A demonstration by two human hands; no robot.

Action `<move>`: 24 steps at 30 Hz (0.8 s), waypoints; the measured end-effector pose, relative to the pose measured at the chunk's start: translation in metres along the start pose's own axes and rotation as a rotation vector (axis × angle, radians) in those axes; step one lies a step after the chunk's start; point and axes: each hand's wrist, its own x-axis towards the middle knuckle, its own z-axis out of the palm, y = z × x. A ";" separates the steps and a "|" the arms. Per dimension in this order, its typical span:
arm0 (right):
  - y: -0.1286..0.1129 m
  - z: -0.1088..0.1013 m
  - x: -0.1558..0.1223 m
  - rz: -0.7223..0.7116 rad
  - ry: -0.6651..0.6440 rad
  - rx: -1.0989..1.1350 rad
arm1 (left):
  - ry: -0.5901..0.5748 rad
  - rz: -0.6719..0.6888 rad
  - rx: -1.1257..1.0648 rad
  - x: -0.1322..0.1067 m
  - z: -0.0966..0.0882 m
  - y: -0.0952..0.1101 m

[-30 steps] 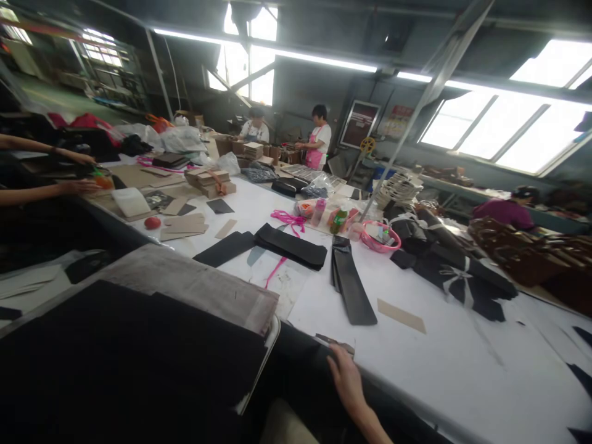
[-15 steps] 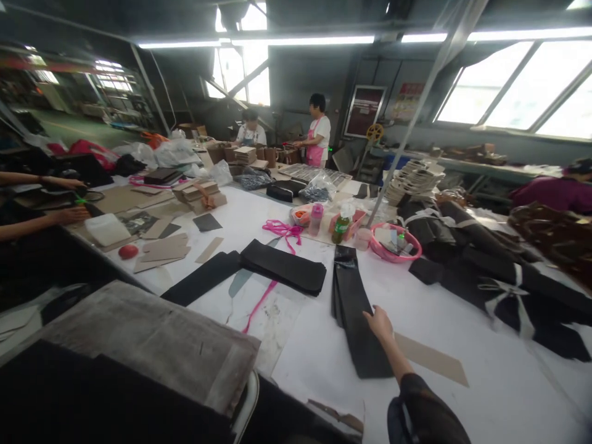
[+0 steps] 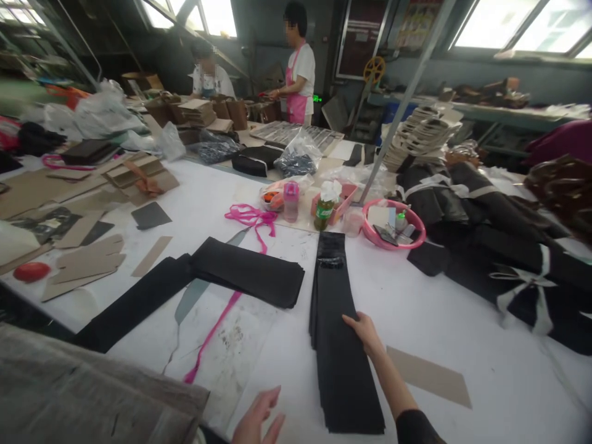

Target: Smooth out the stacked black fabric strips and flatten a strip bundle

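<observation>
My right hand (image 3: 366, 333) rests on the right edge of a long stack of black strips (image 3: 337, 333) lying on the white table (image 3: 453, 308). Its fingers curl over the top strip's edge. My left hand (image 3: 259, 422) hovers at the bottom edge of the view with fingers apart and nothing in it. A brown cardboard strip (image 3: 428, 376) lies just right of my right forearm. To the left, a second pile of black sheets (image 3: 247, 279) sits across a pink ribbon (image 3: 215, 330).
A pink basket (image 3: 393, 225), bottles (image 3: 324, 209) and a pink cup (image 3: 291, 200) stand at mid-table. Black bundles tied with white ribbon (image 3: 499, 259) fill the right side. Cardboard pieces (image 3: 87, 262) lie left. Two people stand at the far end. A grey pole (image 3: 398, 111) slants up.
The view has moved closer and tilted down. My right hand went from the table's near edge to the black strip stack. My left hand has come into view.
</observation>
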 end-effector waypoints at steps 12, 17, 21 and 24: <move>0.025 0.018 -0.036 -0.111 0.072 -0.207 | -0.210 -0.272 -0.058 0.086 0.105 0.010; 0.009 0.006 -0.048 -0.135 0.095 -0.758 | -0.224 -0.264 -0.125 0.088 0.104 0.013; -0.008 0.001 -0.028 -0.404 0.315 -0.753 | -0.225 -0.291 -0.144 0.090 0.103 0.010; -0.018 0.012 0.002 -0.637 0.393 -0.679 | -0.223 -0.305 -0.162 0.091 0.105 0.005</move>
